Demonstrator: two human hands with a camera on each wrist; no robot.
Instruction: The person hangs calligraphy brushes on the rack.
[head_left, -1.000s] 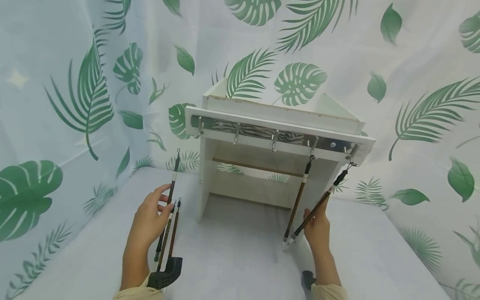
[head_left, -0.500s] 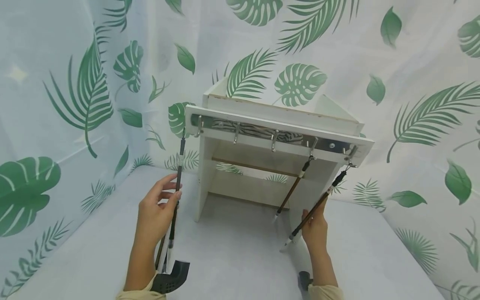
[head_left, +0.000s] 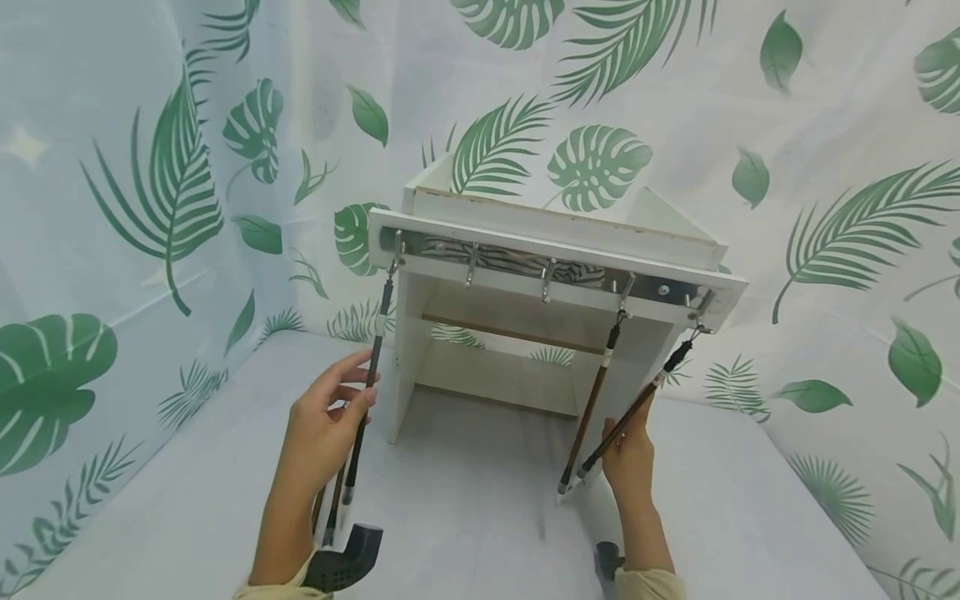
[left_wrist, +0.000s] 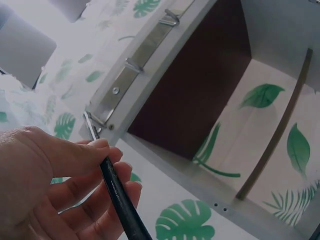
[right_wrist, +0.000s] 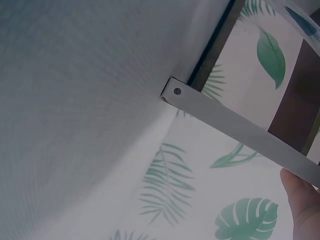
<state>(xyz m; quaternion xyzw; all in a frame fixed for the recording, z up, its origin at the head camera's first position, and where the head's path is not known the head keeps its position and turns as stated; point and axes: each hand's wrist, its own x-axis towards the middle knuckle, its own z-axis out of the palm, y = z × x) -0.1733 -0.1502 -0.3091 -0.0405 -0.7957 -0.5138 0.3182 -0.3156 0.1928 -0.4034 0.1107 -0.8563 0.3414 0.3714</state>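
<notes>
Head view alone: both hands, two brushes on right-end hooks.

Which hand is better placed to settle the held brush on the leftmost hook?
Left, I'd judge: the left hand pinches the brush, its loop at the leftmost hook. The right hand touches the right side panel.

I lose the brush at the left wrist view's bottom edge, the right hand at the right wrist view's right edge. Left of centre in the head view, loop and hook look too small to tell whether they meet.
</notes>
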